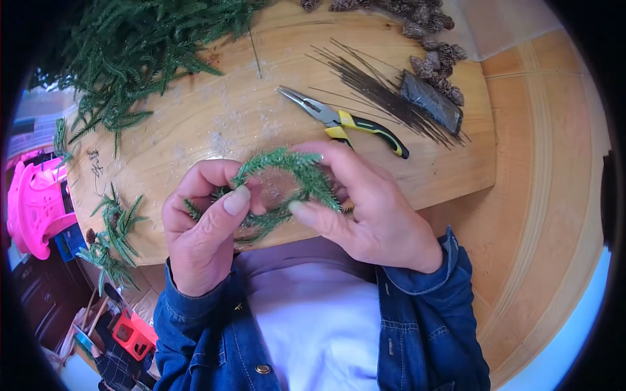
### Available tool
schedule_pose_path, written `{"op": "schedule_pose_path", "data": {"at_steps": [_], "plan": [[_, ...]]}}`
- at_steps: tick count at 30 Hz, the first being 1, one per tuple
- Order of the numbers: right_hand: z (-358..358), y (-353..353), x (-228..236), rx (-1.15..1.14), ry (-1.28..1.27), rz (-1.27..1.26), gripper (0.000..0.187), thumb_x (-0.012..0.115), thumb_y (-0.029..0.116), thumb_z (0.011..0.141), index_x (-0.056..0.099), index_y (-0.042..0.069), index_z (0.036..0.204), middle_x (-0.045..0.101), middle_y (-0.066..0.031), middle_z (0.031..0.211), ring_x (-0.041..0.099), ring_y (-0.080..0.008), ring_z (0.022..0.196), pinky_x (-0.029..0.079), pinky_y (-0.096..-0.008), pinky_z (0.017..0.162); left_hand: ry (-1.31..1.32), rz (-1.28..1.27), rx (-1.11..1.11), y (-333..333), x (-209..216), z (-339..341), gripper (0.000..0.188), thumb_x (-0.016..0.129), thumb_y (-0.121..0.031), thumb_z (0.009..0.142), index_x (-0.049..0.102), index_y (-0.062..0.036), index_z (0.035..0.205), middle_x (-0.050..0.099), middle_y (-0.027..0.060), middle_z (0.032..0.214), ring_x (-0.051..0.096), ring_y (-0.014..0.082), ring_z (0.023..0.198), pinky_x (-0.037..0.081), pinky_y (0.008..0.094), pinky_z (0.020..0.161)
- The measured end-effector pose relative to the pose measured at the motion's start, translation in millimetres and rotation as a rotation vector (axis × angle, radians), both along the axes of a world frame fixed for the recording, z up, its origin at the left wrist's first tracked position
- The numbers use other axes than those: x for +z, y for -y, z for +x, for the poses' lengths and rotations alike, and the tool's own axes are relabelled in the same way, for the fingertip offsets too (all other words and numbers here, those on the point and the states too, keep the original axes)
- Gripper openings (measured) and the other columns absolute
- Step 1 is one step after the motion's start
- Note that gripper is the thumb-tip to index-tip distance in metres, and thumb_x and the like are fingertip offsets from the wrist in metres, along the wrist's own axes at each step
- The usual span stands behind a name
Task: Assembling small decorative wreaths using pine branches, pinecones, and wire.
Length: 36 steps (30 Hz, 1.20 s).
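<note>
Between my two hands, above the near edge of the table, is a small ring of green artificial pine sprigs [312, 171]. My left hand [207, 218] pinches its left side between thumb and fingers, with sprig ends poking out past the palm. On the right side, my right hand [365, 208] grips the ring, thumb below and fingers above; some fingertips are hidden behind the needles. Just beyond my right hand lie yellow-and-black needle-nose pliers [339, 120], slightly spread. Past them is a loose bundle of thin dark wires [378, 91].
A large heap of green pine sprigs [143, 52] covers the table's far left. Pine cones [427, 26] line the far right, near a dark wrapped block [430, 101]. Smaller sprigs with cones [114, 234] lie at the left edge. Beyond it stands a pink plastic chair [39, 205].
</note>
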State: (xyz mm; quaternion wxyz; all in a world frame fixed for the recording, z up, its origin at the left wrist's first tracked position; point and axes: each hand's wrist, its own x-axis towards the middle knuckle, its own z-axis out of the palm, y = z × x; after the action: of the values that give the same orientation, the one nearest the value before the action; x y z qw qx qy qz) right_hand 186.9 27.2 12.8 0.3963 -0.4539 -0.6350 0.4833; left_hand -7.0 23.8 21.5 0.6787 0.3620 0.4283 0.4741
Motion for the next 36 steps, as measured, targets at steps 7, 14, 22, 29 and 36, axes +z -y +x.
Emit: {"op": "schedule_pose_path", "data": {"at_steps": [7,14,22,29,36], "plan": [[60.5,-23.6,7.7,-0.208,0.360,0.184,0.008,0.059,0.003,0.089,0.059,-0.002,0.095,0.057,-0.0043,0.078,0.053,-0.0087,0.069,0.041,-0.0197,0.060,-0.227,0.051,0.048,3.7,0.8,-5.8,0.018,0.061,-0.014,0.088,0.059,0.0035,0.095,0.061,0.0054,0.085,0.053,0.0098,0.076,0.040,0.0220,0.071],[67.4,-70.6,-1.2,-0.036,1.032,0.488,0.009,0.057,0.008,0.087,0.055,-0.001,0.084,0.058,-0.0149,0.072,0.060,-0.0283,0.065,0.047,-0.0373,0.058,-0.266,0.048,0.040,3.3,4.5,-2.9,0.017,0.061,-0.013,0.089,0.059,0.0034,0.094,0.060,0.0035,0.083,0.052,0.0080,0.075,0.039,0.0207,0.069],[62.3,-80.8,-1.3,0.123,1.335,0.380,0.012,0.051,0.011,0.087,0.053,0.002,0.080,0.060,-0.0167,0.079,0.060,-0.0362,0.074,0.046,-0.0442,0.061,-0.251,0.008,0.013,3.6,-0.4,-13.4,0.016,0.061,-0.011,0.090,0.060,0.0033,0.096,0.060,0.0022,0.083,0.052,0.0065,0.077,0.039,0.0195,0.069],[65.8,-79.4,-2.4,0.052,1.192,0.354,0.011,0.053,0.013,0.088,0.054,0.002,0.084,0.060,-0.0172,0.079,0.059,-0.0377,0.073,0.045,-0.0456,0.061,-0.649,0.083,-0.127,-16.0,-1.1,-27.0,0.020,0.062,-0.011,0.087,0.060,0.0031,0.101,0.062,0.0073,0.094,0.056,0.0160,0.082,0.043,0.0263,0.075],[68.9,-79.5,-2.8,-0.002,0.991,0.332,0.010,0.055,0.011,0.088,0.053,0.002,0.085,0.059,-0.0174,0.078,0.059,-0.0381,0.073,0.045,-0.0446,0.060,-1.265,0.809,0.064,-38.3,17.8,-16.5,0.024,0.063,-0.009,0.083,0.060,0.0027,0.103,0.060,0.0155,0.103,0.057,0.0289,0.092,0.045,0.0365,0.081]]}}
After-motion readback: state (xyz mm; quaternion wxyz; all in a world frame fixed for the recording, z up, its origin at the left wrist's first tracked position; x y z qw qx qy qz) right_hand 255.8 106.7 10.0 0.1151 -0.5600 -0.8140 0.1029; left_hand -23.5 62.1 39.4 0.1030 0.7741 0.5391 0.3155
